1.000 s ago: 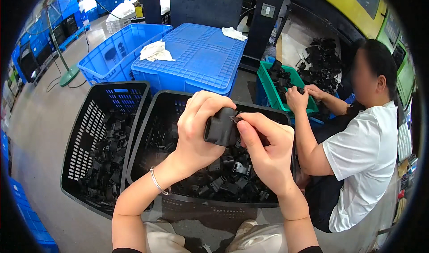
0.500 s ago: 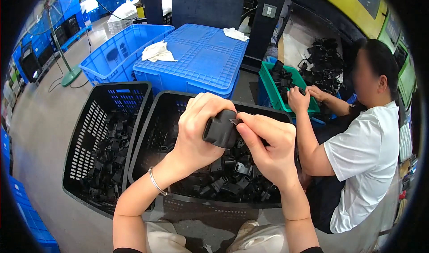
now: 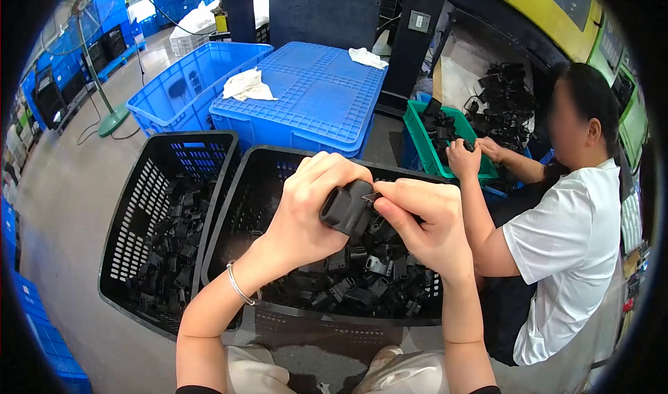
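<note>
My left hand is wrapped round a black plastic part, tubular with an open end toward the left. Between the thumb and fingertips of my right hand is a small pointed metal blade, its tip at the part's upper right edge. Most of the blade is hidden by the fingers. Both hands are over a black crate holding many loose black plastic parts.
Left of it stands another black crate with similar parts. Beyond are a blue lidded box with white cloths and an open blue crate. At right a co-worker handles a dark piece over a green crate.
The black part has tilted in my left hand, so its open end shows more. Both hands have shifted slightly, with the blade still at the part's edge.
</note>
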Tool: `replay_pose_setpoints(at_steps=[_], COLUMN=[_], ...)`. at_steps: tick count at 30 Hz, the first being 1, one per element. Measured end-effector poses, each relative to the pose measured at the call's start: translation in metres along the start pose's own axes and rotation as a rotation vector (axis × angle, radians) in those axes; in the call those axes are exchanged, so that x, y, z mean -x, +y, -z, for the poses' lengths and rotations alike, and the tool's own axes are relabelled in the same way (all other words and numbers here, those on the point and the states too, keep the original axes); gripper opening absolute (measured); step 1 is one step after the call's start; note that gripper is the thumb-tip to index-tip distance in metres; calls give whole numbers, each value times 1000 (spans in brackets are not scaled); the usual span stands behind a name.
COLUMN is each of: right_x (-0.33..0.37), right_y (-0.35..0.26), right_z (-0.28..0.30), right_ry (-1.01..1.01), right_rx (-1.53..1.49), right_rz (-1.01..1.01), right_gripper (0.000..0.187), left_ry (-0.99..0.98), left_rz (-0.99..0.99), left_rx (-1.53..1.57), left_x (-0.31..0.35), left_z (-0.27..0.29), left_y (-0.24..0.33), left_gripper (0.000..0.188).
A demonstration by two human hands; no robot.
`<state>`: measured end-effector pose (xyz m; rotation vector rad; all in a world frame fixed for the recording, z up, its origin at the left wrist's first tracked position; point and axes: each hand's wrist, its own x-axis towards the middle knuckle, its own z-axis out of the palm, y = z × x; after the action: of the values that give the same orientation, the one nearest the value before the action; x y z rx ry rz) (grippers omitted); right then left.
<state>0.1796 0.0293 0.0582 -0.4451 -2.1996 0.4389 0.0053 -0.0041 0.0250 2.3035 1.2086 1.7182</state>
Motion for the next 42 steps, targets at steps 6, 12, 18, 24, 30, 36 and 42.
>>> replay_pose_setpoints(at_steps=[6,12,18,24,30,36,42], right_x=[-1,1,1,1,1,0,1], right_y=[3,4,-12,-25,-29,-31,-29], right_z=[8,1,-3,-2,-3,-12,-8], right_ry=[-79,-106,-34,84,119,209,174], right_rx=[23,-200,-384,-196,-138,3,33], right_rz=[69,48,-129,-126,-130,-25,-40], right_gripper=[13,10,10,11,10,10,11], left_ry=[-25,-68,63,106,149,191,191], left_rz=[31,107,13,-40,-28,-39,-15], left_rx=[81,313,169,67,52,-52,-42], left_x=[1,-2,-5,-2,-3,-2,-3], left_z=[0,6,6,4,2,0,-3], left_y=[4,5,8,12,15,13,17], left_gripper=[29,26,26,28,26,27,25])
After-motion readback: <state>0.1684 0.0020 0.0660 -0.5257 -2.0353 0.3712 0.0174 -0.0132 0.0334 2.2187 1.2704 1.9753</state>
